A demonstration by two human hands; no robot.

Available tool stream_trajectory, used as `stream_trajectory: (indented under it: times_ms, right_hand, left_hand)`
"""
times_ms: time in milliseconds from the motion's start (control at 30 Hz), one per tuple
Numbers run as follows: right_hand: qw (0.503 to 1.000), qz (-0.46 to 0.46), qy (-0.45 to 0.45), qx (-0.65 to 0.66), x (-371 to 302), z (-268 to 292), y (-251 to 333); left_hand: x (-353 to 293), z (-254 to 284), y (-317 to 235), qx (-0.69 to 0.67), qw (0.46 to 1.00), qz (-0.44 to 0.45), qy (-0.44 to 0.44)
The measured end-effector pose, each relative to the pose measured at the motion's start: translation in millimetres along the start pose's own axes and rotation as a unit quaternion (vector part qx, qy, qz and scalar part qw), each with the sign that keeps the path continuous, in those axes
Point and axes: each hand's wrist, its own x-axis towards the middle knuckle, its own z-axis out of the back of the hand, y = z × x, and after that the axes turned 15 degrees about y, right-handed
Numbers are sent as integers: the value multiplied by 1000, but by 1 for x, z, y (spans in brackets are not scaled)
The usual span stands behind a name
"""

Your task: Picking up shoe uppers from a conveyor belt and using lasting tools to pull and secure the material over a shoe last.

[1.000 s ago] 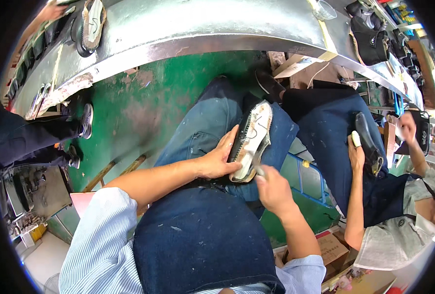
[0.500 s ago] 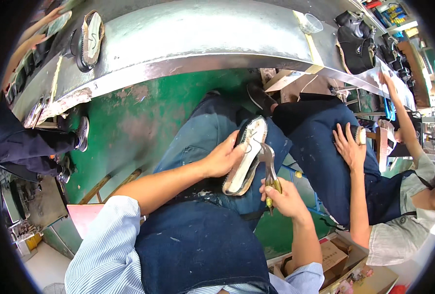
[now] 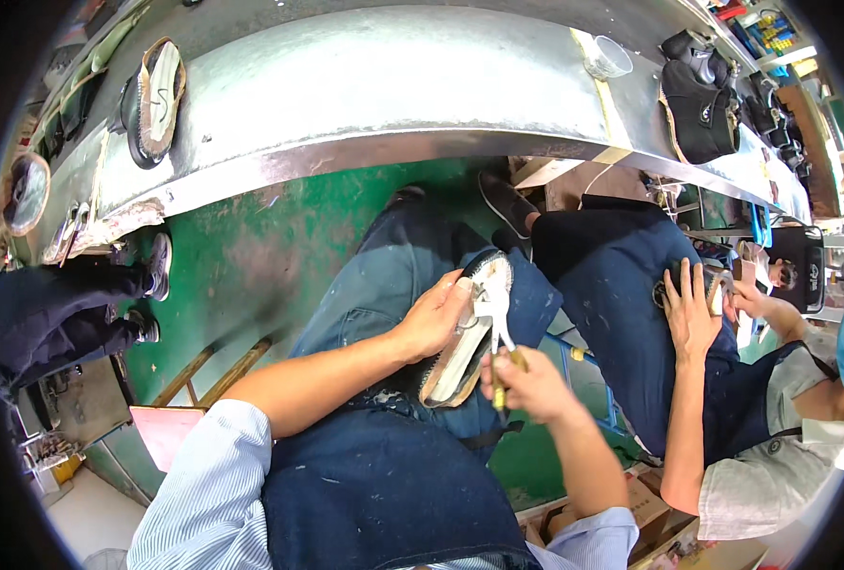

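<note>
— Resting sole-up across the lap: a shoe (image 3: 467, 332) on its last, pale sole, dark upper. Looks light, firm along the sole, softer at the upper edge.

— Best gripped where?

— Around the middle, as now: left hand (image 3: 433, 318) wrapped over the side, fingers (image 3: 455, 290) curled shut against the sole edge.

— And the right hand (image 3: 528, 382)?

— Closed on the yellow handles of metal pincers (image 3: 494, 318), nose touching the sole near the toe end.

— Nearby?

— Another shoe (image 3: 159, 95) lying on the metal worktop (image 3: 384, 95).

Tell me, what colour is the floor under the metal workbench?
Green, with worn patches; the floor shows best in the head view.
</note>
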Motion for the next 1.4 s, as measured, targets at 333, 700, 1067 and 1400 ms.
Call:
stream_trajectory:
  times_ms: [333, 700, 1067, 1400]
  right_hand:
    - [939, 165, -15, 300, 31, -35, -73]
    - [913, 165, -205, -310, -3, -5, 11]
    - [907, -9, -178, -381, -2, 15, -9]
    - [914, 250, -184, 261, 0, -26, -70]
  left_hand:
    - [17, 3, -32, -146, 981, 125, 23]
    - [20, -10, -28, 62, 993, 97, 14]
    - [18, 17, -43, 65, 984, 108, 124]
    - [-46, 55, -103, -468, 843, -44, 260]
